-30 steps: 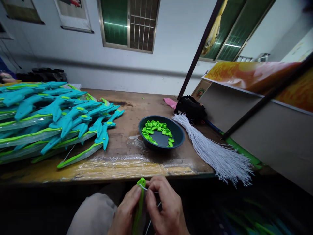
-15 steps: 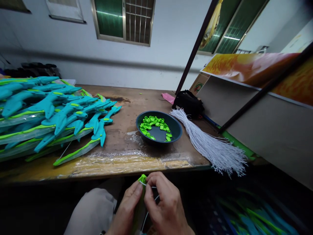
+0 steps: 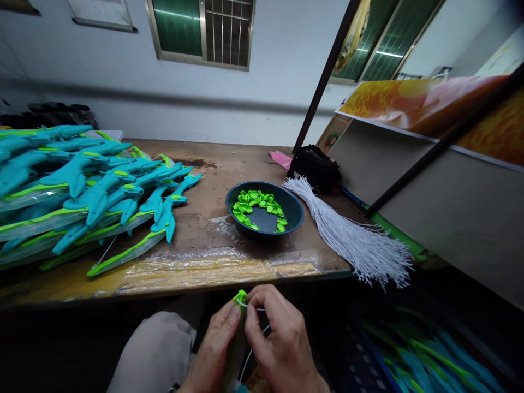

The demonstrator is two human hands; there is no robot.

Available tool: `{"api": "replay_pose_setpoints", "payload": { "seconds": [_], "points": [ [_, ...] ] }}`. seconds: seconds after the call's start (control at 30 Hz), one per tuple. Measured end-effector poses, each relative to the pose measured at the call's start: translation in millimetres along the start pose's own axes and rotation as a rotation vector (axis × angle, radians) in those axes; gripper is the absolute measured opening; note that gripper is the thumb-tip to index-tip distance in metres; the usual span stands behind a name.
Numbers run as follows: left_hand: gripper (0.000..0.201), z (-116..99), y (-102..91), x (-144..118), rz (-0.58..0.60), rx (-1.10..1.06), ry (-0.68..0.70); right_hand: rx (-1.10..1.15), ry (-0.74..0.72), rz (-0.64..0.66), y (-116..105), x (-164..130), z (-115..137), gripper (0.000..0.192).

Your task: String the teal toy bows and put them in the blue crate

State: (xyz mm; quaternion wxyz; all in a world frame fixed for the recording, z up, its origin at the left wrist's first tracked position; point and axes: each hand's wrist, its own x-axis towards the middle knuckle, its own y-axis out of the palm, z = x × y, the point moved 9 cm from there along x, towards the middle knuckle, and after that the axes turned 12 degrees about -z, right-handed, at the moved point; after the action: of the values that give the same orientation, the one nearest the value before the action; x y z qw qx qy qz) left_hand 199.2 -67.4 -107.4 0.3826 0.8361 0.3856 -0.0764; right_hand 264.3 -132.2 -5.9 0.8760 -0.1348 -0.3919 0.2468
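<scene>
In front of the table edge, my left hand (image 3: 215, 344) is closed around the end of a toy bow limb (image 3: 234, 349), with its bright green tip (image 3: 240, 297) pointing up past the thumb. A white string (image 3: 249, 353) crosses that tip and hangs down in a loop behind. My right hand (image 3: 282, 338) is beside it, thumb and forefinger pinching the string near the tip. Most of the bow is hidden below the hands and the frame's lower edge.
Blue-and-green toy bows (image 3: 102, 191) are heaped on the table's left. A dark bowl (image 3: 301, 218) holds small green plastic pieces (image 3: 257, 203). Right of it lie a bundle of white strings (image 3: 347, 234) and a black bag (image 3: 314, 168). A crate of bows (image 3: 442, 355) stands lower right.
The view has shifted slightly. Both hands keep their grip on the bow and the string, with the fingers barely moved.
</scene>
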Motion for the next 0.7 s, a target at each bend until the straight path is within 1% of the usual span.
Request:
{"api": "replay_pose_setpoints", "payload": {
  "seconds": [0.2, 0.33, 0.47, 0.57, 0.63, 0.7],
  "points": [
    [0.038, 1.1, -1.9, -1.3, -0.031, 0.064, 0.031, 0.005, -0.01, -0.021, -2.1, -1.8, -1.0, 0.016],
    [0.041, 2.0, -1.0, -1.5, -0.033, 0.072, 0.038, -0.023, -0.018, -0.017, 0.9, -4.7, -3.7, 0.016],
    [0.04, 6.6, -1.2, -3.7, -0.088, 0.039, 0.017, -0.044, -0.038, -0.018, 6.1, -7.9, -6.2, 0.016],
    [0.039, 13.1, -4.8, -3.7, -0.131, -0.061, -0.011, -0.047, 0.01, 0.006, 7.9, -11.0, -11.5, 0.016],
    [0.038, 18.8, -11.8, -0.7, -0.179, -0.132, -0.039, -0.011, 0.071, 0.051, 9.8, -13.8, -16.1, 0.017],
    [0.036, 24.7, -20.5, 4.8, -0.239, -0.188, -0.064, 0.033, 0.125, 0.1, 14.0, -17.3, -20.5, 0.022]
  ]
}}
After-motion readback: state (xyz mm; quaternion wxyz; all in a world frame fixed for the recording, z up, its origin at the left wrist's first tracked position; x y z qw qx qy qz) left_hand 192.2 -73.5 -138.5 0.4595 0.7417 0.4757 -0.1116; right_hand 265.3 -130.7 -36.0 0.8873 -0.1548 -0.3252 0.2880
